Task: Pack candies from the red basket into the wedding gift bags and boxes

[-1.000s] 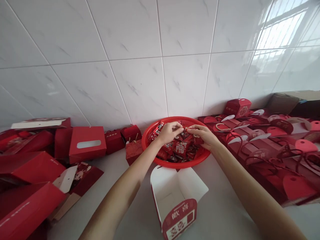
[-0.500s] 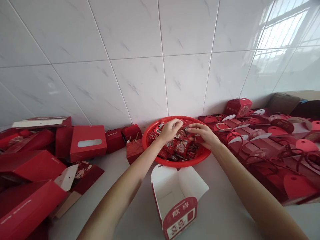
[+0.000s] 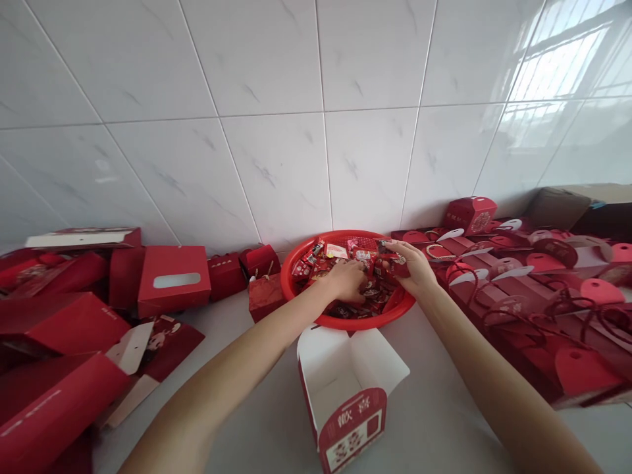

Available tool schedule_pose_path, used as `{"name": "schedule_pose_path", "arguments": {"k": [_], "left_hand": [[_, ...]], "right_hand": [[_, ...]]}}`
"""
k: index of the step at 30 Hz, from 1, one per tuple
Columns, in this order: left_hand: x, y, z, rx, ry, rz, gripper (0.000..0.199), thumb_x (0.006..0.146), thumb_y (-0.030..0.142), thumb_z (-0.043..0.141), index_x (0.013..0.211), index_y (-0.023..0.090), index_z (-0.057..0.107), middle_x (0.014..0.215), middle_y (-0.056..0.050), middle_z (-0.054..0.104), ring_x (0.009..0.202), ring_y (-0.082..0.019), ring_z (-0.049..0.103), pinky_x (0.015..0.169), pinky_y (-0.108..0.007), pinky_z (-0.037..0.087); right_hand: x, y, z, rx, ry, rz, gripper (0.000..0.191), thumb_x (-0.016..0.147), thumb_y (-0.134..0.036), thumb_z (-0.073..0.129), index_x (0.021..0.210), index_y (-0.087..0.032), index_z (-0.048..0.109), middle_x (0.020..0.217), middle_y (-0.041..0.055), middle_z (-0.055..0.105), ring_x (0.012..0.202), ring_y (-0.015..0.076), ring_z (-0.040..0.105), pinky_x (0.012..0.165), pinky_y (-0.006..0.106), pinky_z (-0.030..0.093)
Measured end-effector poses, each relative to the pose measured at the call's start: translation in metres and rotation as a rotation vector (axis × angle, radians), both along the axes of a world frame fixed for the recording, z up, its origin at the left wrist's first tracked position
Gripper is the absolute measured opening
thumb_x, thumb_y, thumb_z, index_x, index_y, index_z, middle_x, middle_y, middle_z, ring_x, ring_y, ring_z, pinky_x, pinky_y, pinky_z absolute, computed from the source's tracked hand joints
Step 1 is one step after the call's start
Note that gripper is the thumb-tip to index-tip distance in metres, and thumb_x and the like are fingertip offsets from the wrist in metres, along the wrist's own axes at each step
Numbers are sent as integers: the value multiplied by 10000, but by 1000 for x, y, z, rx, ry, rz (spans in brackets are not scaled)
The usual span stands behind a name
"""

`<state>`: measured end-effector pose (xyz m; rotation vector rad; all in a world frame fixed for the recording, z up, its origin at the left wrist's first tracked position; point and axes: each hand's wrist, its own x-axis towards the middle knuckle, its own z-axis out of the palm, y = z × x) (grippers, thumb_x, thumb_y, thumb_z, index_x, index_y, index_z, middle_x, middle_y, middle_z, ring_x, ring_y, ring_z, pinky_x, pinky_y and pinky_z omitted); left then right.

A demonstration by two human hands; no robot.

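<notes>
A red plastic basket (image 3: 287, 289) with a perforated wall holds a heap of red-wrapped candies (image 3: 336, 251). My left hand (image 3: 347, 280) is down among them, fingers curled and pointing into the heap. Whatever lies under those fingers is hidden. At the basket's right side, my right hand (image 3: 413, 264) is closed on a wrapped candy (image 3: 396, 264) in dark red foil. Nearer to me than the basket stands an open gift box (image 3: 353, 421), red outside and white inside. Its flaps are spread, its bottom is visible, and nothing shows inside it.
Red boxes (image 3: 174, 280) are piled at the left, beside a small red box (image 3: 265, 296) touching the basket. On the right, rows of red gift boxes (image 3: 523, 289) with cord handles crowd the table. A tiled wall (image 3: 276, 164) rises behind; a brown carton (image 3: 557, 204) stands far right.
My left hand has dropped from above the candies into the heap. My right hand has shifted slightly right, and a wrapped candy now shows in its fingers.
</notes>
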<state>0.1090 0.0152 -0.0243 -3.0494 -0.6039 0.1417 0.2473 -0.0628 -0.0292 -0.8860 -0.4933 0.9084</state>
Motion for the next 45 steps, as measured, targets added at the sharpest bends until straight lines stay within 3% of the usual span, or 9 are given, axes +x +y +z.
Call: {"name": "schedule_pose_path", "arguments": {"k": [5,9,19,23,29,35,41,45], "left_hand": [[-3,12,4,108,8,235,135,759,158,701,864,152,786,1200,-167,660,1233,-355,564,1094,-476,407],[-10,26,3,144,-35,324,173,776,59,638,867,123,771,1239,-199,646,1283,-369,531,1158,-531,321],[-12,33,7,50,-63,232,408,700,-45,575,924,216,796,1105,-39,767,1178,-233,622,1171,-396,305],[-10,33,6,41,-38,251,366,741,19,596,997,188,796,1146,-99,753,1210,-293,604,1166,-463,299],[-8,25,6,-34,109,254,324,722,269,763,1043,225,783,1024,-100,773,1118,-354,641,1149,-592,276],[-4,17,0,83,241,237,519,745,512,778,1186,242,725,1315,-172,657,1283,-412,504,1102,-623,310],[7,10,-9,81,209,286,403,769,366,785,1104,145,753,1365,-246,595,1340,-411,423,1127,-626,253],[3,13,-9,-8,141,284,265,706,255,790,950,153,778,1350,-217,606,1356,-433,419,1126,-627,280]], "right_hand": [[-1,-1,1,-13,4,15,304,482,-167,873,634,-174,609,703,-40,622,639,98,587,466,188,518],[-1,0,1,-22,-8,17,306,474,-187,869,639,-175,612,698,-40,619,641,100,583,479,194,517],[0,0,-1,-14,-63,33,317,477,-228,858,670,-177,612,751,-34,622,645,105,577,492,220,496],[0,0,-2,-20,-72,49,328,485,-237,866,672,-179,603,714,-37,609,608,101,565,487,227,491],[0,0,-2,-19,-98,59,340,491,-255,872,683,-182,601,750,-29,632,613,102,573,485,226,483],[-1,-1,-1,-44,-116,79,330,491,-238,872,702,-186,624,775,-18,649,617,105,576,467,219,487],[-1,-1,-3,-40,-123,74,338,494,-246,871,707,-189,614,734,-34,632,586,97,569,460,214,485],[-2,-1,-2,-36,-116,83,359,471,-260,867,715,-189,614,728,-37,630,574,96,563,443,213,478]]}}
